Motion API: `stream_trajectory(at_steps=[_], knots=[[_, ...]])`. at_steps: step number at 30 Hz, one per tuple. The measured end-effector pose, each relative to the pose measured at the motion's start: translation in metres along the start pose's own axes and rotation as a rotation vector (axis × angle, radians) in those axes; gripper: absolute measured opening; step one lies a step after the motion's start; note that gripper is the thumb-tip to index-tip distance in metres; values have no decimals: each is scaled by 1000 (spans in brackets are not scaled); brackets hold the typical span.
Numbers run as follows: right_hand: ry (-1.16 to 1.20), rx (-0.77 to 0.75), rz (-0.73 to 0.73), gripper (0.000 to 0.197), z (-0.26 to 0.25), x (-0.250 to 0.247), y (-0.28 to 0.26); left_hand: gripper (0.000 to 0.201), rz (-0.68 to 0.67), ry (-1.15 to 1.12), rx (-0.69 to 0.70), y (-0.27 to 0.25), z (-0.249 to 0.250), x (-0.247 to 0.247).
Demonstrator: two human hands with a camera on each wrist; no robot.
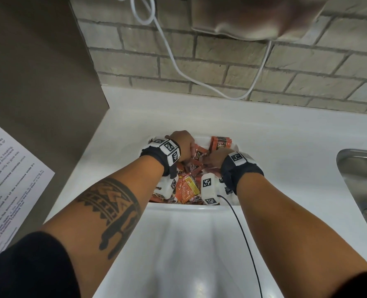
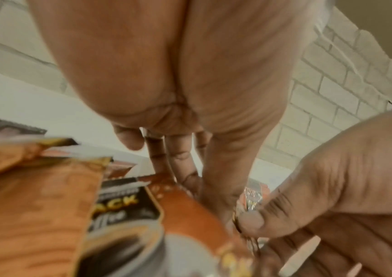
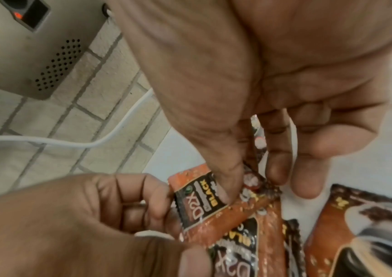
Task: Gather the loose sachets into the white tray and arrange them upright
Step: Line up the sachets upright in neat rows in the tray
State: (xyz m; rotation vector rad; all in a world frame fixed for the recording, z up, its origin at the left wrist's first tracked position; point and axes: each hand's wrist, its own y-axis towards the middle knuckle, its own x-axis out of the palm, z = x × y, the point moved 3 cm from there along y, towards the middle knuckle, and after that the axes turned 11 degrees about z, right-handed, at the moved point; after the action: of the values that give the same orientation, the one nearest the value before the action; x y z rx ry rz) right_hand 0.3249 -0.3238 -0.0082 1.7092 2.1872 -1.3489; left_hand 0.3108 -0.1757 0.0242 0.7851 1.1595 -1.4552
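Orange sachets (image 1: 189, 186) lay jumbled in the white tray (image 1: 178, 206), under and between both hands. The left hand (image 1: 183, 145) and right hand (image 1: 213, 160) met over one sachet (image 3: 197, 202), each pinching it. Crowded as they were, righting it could likely topple the upright stack (image 1: 220, 144) just beyond the right hand
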Motion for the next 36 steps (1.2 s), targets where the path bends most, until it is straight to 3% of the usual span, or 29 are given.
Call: stream_trajectory(at_steps=[3,6,9,11,13,16,22,25,29,32,36], knots=[[-83,-69,-28,22,1,-9,1,28,11,-110,41,-7,-2,-9],[-27,-126,-52,26,0,-15,-2,50,14,-242,35,-6,-4,-11],[-67,-179,-41,34,-3,-17,-13,42,27,-113,97,-7,0,-11],[-373,-275,-7,43,-5,-18,-23,32,36,-102,99,-8,0,-12],[-744,-374,14,56,-7,-15,-36,34,48,-145,52,-7,-7,-15],[-884,-387,-75,65,-2,-3,-48,31,120,-268,-6,-9,-17,-25],[-800,-324,-149,45,1,11,-55,28,189,-379,-33,-17,-27,-32],[-455,-164,-183,36,5,12,-52,28,201,-400,-45,-21,-33,-34],[-224,-7,-142,24,4,8,-61,23,216,-445,-46,-27,-38,-40],[-219,-89,-195,46,3,7,-65,22,212,-497,-69,-28,-41,-41],[-359,-291,-116,43,4,15,-67,36,180,-642,-119,-25,-45,-35]])
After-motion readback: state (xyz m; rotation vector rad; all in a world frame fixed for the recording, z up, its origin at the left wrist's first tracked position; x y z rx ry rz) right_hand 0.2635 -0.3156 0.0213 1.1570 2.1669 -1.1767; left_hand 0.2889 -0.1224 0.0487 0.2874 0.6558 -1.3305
